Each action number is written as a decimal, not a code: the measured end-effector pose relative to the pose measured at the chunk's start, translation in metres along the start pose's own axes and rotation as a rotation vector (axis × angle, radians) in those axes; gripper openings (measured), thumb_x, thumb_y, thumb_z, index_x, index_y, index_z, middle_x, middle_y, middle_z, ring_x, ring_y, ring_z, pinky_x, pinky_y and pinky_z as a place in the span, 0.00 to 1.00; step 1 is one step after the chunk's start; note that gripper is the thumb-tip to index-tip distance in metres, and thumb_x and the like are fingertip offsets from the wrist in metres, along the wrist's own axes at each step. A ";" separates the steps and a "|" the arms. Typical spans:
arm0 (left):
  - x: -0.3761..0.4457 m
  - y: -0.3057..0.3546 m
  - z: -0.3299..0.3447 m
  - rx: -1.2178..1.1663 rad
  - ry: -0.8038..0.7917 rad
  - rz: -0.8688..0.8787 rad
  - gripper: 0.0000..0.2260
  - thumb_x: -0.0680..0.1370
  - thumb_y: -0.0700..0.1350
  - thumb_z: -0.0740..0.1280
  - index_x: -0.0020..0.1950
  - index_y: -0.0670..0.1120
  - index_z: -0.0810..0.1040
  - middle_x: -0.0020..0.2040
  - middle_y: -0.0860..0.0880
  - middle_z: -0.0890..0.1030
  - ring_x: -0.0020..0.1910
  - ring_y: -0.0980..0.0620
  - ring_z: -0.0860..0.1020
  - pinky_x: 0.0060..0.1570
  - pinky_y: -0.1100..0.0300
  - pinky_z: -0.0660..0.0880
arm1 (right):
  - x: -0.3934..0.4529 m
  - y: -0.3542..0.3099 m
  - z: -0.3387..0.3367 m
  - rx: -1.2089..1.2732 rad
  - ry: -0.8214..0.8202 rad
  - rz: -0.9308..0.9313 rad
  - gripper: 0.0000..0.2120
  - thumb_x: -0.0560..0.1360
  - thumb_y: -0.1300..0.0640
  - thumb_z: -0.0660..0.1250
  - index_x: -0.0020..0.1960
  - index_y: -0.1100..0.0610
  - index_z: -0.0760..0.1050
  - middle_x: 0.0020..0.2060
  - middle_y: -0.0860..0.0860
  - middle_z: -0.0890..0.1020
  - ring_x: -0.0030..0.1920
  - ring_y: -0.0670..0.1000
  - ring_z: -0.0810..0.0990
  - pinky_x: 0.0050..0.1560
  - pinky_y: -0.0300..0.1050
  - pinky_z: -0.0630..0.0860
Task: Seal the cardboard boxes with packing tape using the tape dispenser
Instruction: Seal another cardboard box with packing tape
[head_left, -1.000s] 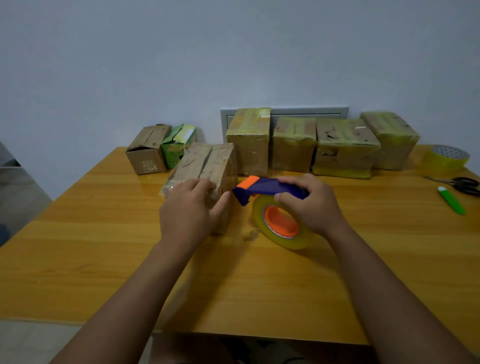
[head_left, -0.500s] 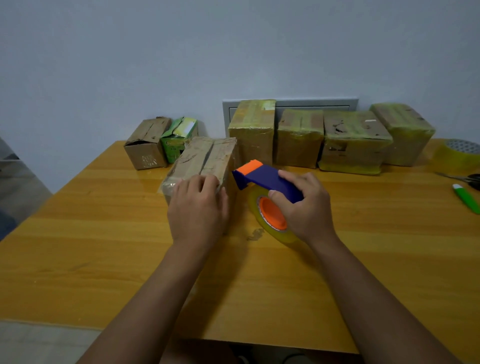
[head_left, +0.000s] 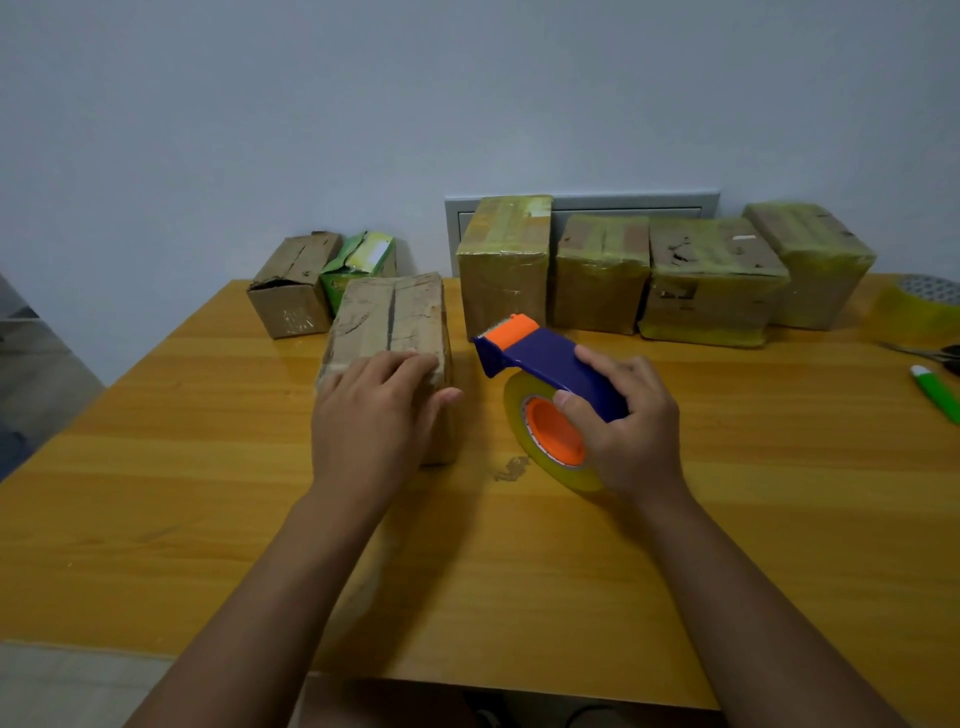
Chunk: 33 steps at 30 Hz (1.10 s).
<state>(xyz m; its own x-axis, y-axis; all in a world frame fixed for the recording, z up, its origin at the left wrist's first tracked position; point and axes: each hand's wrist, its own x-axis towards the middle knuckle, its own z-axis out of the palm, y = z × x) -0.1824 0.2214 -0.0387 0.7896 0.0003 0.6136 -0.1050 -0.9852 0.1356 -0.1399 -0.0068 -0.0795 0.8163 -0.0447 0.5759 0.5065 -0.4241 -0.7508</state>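
A brown cardboard box lies lengthwise in the middle of the wooden table. My left hand rests on its near end, fingers laid over the top edge and thumb at its right side. My right hand grips the blue and orange tape dispenser just right of the box. The dispenser's toothed orange end points up and left, a short gap from the box. Its roll of clear yellowish tape hangs below the handle, near the table.
Several taped boxes line the wall at the back. A small open brown box and a green carton stand back left. At far right are a spare tape roll, scissors and a green cutter.
My left hand slid back along the box top and its fingers flattened. The dispenser tilted, its orange end rising and pointing toward the box's far half.
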 end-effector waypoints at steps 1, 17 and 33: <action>0.000 -0.003 -0.003 -0.011 -0.009 0.013 0.16 0.76 0.56 0.69 0.60 0.49 0.81 0.56 0.48 0.82 0.54 0.45 0.78 0.52 0.49 0.70 | 0.000 0.000 0.000 0.002 0.000 -0.001 0.32 0.68 0.37 0.65 0.67 0.54 0.75 0.53 0.50 0.74 0.50 0.41 0.74 0.43 0.26 0.71; 0.008 -0.003 -0.031 0.087 -0.318 0.018 0.28 0.79 0.65 0.53 0.76 0.56 0.62 0.67 0.50 0.76 0.62 0.48 0.75 0.52 0.51 0.75 | 0.000 0.004 0.000 0.027 -0.006 0.005 0.32 0.68 0.37 0.65 0.67 0.53 0.75 0.54 0.50 0.74 0.51 0.42 0.74 0.42 0.27 0.72; 0.049 -0.037 -0.024 -0.371 -0.363 0.081 0.24 0.67 0.66 0.63 0.51 0.51 0.84 0.47 0.56 0.77 0.52 0.54 0.74 0.39 0.55 0.75 | 0.000 0.004 0.000 0.051 0.003 0.000 0.31 0.68 0.38 0.66 0.66 0.53 0.76 0.53 0.49 0.74 0.50 0.40 0.74 0.43 0.28 0.72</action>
<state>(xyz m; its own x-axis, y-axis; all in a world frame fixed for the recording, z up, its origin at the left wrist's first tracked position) -0.1538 0.2617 0.0050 0.9217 -0.1975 0.3337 -0.3295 -0.8527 0.4055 -0.1383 -0.0087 -0.0827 0.8155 -0.0476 0.5768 0.5200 -0.3774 -0.7663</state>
